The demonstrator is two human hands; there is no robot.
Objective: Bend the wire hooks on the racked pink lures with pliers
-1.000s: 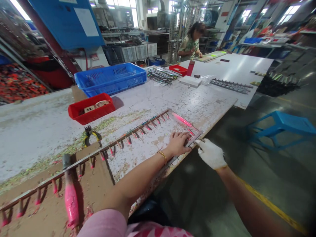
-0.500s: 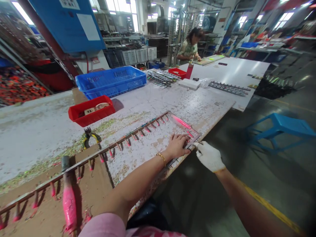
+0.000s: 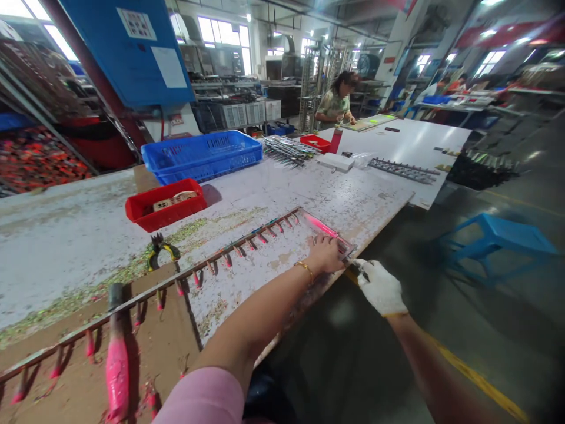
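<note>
Factory floor under strip lights, with a long speckled white table (image 3: 66, 235) running away from the person. Nearest, a pink-dipped handle (image 3: 117, 371) lies on a brown board (image 3: 148, 335), under the frame's long bar. That bar carries a row of pink-tipped prongs, and the metal frame (image 3: 247, 242) lies flat across board and table, its far corner at the table's edge.

The bare left hand (image 3: 325, 254) rests open on that corner with fingers spread, pressing down, probably to keep the frame from shifting. The gloved right hand (image 3: 380, 288) sits just off the table's edge beside the same corner, fingers curled toward the frame. Something small and dark shows at its fingertips, but whether they grip anything cannot be told.

Just left of the frame, yellow-handled pliers (image 3: 161, 250) lie within easy reach among scattered green crumbs (image 3: 185, 235). Beyond them, a red tray (image 3: 165, 206) holds a small block, and a blue basket (image 3: 200, 156) sits behind it. Farther along are a bundle of metal rods (image 3: 289, 150), a white box (image 3: 335, 162) and a second rack (image 3: 404, 171). A blue stool (image 3: 494, 235) stands on the floor to the right, and a co-worker (image 3: 335, 106) works at the table's far end.
</note>
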